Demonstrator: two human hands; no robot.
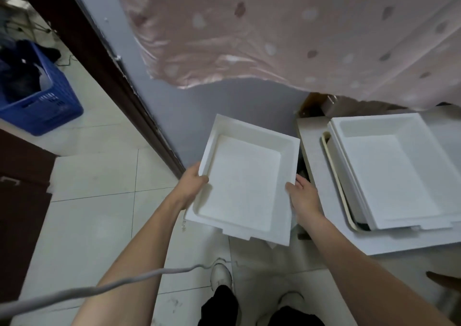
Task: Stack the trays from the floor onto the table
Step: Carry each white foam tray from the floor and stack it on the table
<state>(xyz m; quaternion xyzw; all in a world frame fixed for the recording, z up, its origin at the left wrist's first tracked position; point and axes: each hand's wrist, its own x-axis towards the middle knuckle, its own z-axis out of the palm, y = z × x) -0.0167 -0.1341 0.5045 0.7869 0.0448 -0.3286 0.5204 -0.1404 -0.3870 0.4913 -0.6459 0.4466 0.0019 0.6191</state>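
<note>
Tiled floor [94, 176], blue crate [37, 101] at far left. White foam tray [245, 178] was held above floor: left hand [193, 184] and right hand [303, 196] gripped opposite edges. Tabletop [314, 176] at right carried stacked trays [396, 173].

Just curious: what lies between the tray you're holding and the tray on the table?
In the head view, the right hand on the held tray, then a dark gap and the table edge before the table tray.
</note>
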